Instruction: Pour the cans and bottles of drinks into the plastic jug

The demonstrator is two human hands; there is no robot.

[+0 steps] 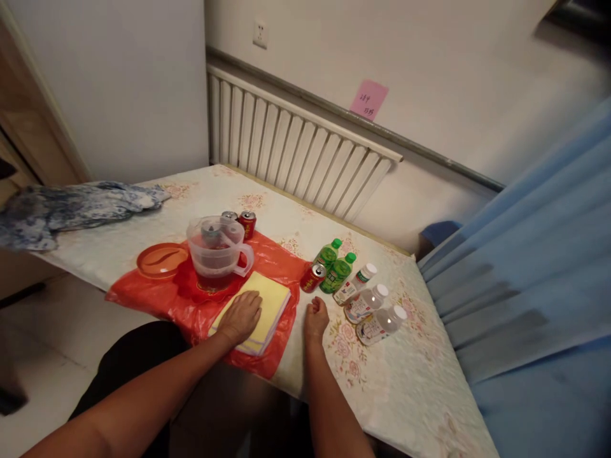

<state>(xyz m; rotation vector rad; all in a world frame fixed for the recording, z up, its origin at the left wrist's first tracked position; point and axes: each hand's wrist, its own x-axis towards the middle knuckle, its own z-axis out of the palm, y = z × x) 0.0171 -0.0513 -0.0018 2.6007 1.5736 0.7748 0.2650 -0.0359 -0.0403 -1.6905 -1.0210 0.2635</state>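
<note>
My left hand [241, 316] lies flat, palm down, on a folded yellow cloth [270, 298]. Under the cloth spreads a red plastic sheet [267, 259]. My right hand [316, 316] rests on the table with its fingers curled in, and I see nothing in it. Just beyond that hand stands a red can [313, 278], beside two green bottles [338, 273]. To its right are several clear bottles with white caps [365, 304]. Left of the cloth, a clear plastic pitcher [214, 253] with a handle holds some liquid.
An orange-red round lid [162, 260] lies left of the pitcher, and two cans [247, 224] stand behind it. A patterned fabric [95, 207] is heaped at the table's left end. Behind the table [410, 381] is a radiator [296, 146]; a blue curtain [534, 267] hangs at right.
</note>
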